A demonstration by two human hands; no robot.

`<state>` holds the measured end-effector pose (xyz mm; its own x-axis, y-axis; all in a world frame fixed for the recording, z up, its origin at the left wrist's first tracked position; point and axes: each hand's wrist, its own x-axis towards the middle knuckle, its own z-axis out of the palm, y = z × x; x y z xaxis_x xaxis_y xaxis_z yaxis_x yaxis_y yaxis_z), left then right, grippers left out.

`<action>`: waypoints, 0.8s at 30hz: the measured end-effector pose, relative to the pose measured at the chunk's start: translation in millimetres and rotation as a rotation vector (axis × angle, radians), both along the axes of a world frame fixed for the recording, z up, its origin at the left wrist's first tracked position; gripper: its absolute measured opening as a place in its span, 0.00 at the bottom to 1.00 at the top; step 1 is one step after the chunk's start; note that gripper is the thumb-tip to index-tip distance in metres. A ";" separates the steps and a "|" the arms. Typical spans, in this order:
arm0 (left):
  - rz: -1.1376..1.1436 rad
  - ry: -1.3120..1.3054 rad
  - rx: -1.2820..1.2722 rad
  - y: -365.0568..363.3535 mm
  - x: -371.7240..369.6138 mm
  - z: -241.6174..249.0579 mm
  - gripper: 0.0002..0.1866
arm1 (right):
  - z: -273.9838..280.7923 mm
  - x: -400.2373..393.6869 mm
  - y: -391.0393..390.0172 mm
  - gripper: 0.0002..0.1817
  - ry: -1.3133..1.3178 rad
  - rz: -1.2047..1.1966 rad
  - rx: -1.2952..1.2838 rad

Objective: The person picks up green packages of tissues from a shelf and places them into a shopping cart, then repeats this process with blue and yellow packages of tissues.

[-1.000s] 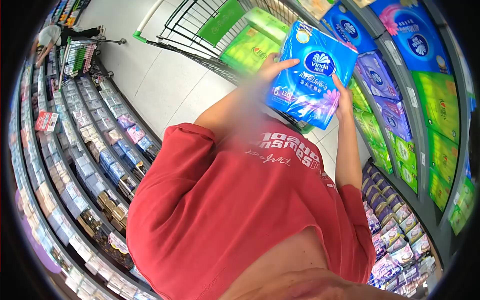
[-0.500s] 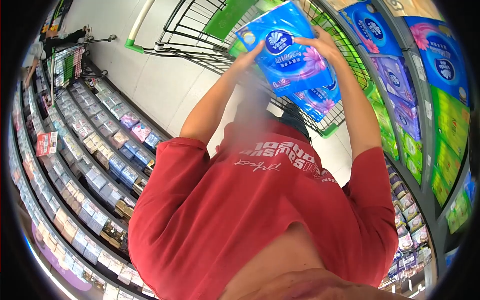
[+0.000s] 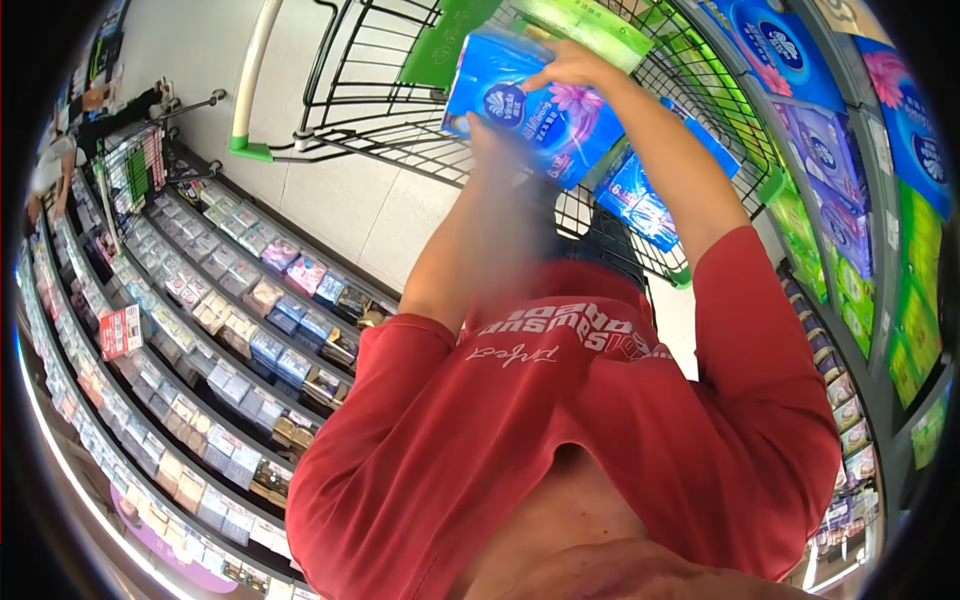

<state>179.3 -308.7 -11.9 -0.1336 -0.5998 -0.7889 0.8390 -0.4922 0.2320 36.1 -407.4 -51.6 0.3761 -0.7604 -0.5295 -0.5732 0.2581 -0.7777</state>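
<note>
My left hand [image 3: 490, 137] grips the near left edge of a blue Vinda tissue pack [image 3: 540, 125] with pink flowers printed on it. On its far right side, my right hand [image 3: 578, 68] spreads over the top, fingers pressing on the wrapper. The pack is tilted and held over the wire shopping cart [image 3: 385, 65]. A second blue tissue pack [image 3: 637, 203] lies in the cart below my right forearm, and a green pack [image 3: 590, 32] is at the cart's far side.
Shelves of blue [image 3: 775, 50], purple [image 3: 825, 150] and green tissue packs line the right. Racks of small boxed goods [image 3: 230, 340] run along the left. Another cart [image 3: 135, 170] stands at the far left, beside a person [image 3: 60, 165]. The cart's handle [image 3: 255, 85] is at upper left.
The held tissue pack has moved left and slightly down, turning as it goes. My right hand has shifted onto its top. More of the green pack and the lower blue pack shows.
</note>
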 end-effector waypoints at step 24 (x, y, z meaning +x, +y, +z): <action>-1.761 -1.465 -0.626 24.8 5.3 -110.6 0.42 | -43.7 5.8 213.3 0.45 0.024 -0.666 0.203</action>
